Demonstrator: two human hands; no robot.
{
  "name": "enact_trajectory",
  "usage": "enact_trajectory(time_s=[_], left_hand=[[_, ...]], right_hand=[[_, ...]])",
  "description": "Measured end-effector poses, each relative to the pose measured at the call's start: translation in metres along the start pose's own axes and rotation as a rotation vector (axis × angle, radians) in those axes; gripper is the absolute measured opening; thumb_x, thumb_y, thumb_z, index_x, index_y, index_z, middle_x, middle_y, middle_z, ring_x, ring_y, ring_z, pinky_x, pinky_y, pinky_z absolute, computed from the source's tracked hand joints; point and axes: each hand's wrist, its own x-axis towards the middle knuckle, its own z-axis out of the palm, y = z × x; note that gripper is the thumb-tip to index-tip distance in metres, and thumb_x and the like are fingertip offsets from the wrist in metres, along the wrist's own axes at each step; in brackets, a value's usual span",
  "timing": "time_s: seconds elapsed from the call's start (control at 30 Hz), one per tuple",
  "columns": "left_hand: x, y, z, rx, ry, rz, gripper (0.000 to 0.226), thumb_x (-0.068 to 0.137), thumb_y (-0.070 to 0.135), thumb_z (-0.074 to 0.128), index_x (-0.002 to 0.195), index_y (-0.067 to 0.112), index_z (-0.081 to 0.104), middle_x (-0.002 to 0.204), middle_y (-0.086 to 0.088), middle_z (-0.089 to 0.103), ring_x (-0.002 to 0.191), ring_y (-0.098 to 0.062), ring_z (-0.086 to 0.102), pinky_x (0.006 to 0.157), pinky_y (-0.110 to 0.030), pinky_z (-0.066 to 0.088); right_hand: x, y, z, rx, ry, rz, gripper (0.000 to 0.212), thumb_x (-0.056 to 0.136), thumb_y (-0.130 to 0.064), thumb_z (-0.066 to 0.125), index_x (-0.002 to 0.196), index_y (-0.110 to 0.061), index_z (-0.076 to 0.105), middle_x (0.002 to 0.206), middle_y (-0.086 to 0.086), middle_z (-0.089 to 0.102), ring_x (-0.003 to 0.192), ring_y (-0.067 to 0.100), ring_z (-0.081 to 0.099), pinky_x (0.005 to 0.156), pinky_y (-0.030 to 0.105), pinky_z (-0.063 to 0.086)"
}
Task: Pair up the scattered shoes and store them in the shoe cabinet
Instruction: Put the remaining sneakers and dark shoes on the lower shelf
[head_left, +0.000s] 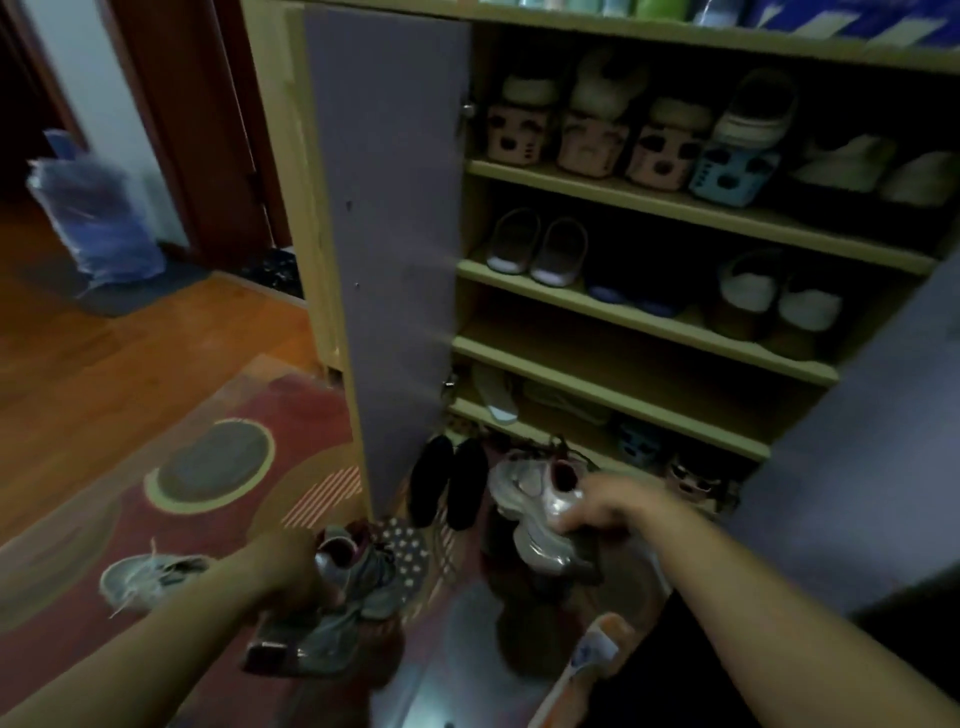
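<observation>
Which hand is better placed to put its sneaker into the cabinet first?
Probably the right hand: it grips a silver sneaker right at the open cabinet. The left hand holds its grey sneaker lower, over the rug.

Glossy silver-grey sneaker (540, 512) in the right hand (605, 506); duller grey mesh sneaker (358, 577) in the left hand (288, 564). Under both grips, a matt woven rug (208, 467); left of them, polished wood floor (104, 353); above, matt wooden cabinet shelves (639, 358)

Left hand (291, 561) fingers hidden behind grey sneaker (358, 577), grip unclear. Right hand (605, 506) motion-blurred over silver sneaker (540, 509). Orange object (587, 660) below it unidentifiable.
</observation>
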Motion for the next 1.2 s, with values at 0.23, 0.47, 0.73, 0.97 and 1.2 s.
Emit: enact_trajectory(time_s=[0.23,0.47,0.73,0.97,1.2], left_hand=[[0.013,0.061,-0.020,-0.019,0.287,0.059,0.040,0.078,0.048,0.073,0.109,0.024,0.069,0.108,-0.006,0.073,0.098,-0.026,0.068,0.073,-0.030,0.050],[0.060,0.138,-0.052,-0.343,0.517,0.115,0.038,0.075,0.054,0.078,0.071,0.022,0.057,0.072,0.003,0.068,0.075,-0.026,0.067,0.066,-0.035,0.053],[0.161,0.220,-0.079,-0.512,0.727,0.257,0.024,0.078,0.054,0.074,0.076,0.034,0.061,0.084,0.010,0.062,0.074,-0.019,0.063,0.056,-0.028,0.038],[0.213,0.265,-0.063,-0.402,0.787,0.254,0.021,0.090,0.047,0.066,0.102,0.031,0.061,0.129,0.004,0.048,0.089,-0.023,0.062,0.069,-0.031,0.041],[0.281,0.313,-0.086,-0.243,0.829,0.275,0.026,0.094,0.041,0.062,0.109,0.021,0.058,0.136,-0.008,0.040,0.095,-0.033,0.062,0.072,-0.040,0.050]], right_hand=[[0.037,0.027,-0.044,0.267,0.125,-0.002,0.054,0.081,-0.032,0.078,0.129,-0.012,0.063,0.119,0.010,0.067,0.103,0.026,0.067,0.092,0.038,0.055],[0.070,0.032,-0.054,0.672,0.336,-0.043,0.050,0.077,-0.044,0.078,0.120,-0.023,0.063,0.112,0.004,0.067,0.098,0.026,0.064,0.085,0.036,0.054],[0.106,0.071,-0.049,1.060,0.530,-0.107,0.015,0.086,-0.026,0.074,0.094,-0.035,0.066,0.087,0.002,0.072,0.064,0.024,0.069,0.050,0.032,0.056],[0.137,0.099,-0.060,1.049,0.693,0.060,0.012,0.090,-0.022,0.070,0.087,-0.023,0.059,0.087,0.006,0.068,0.075,0.029,0.069,0.063,0.039,0.057],[0.145,0.095,-0.050,0.928,0.765,0.142,0.009,0.091,-0.018,0.067,0.096,-0.020,0.060,0.104,0.007,0.064,0.096,0.027,0.062,0.086,0.038,0.052]])
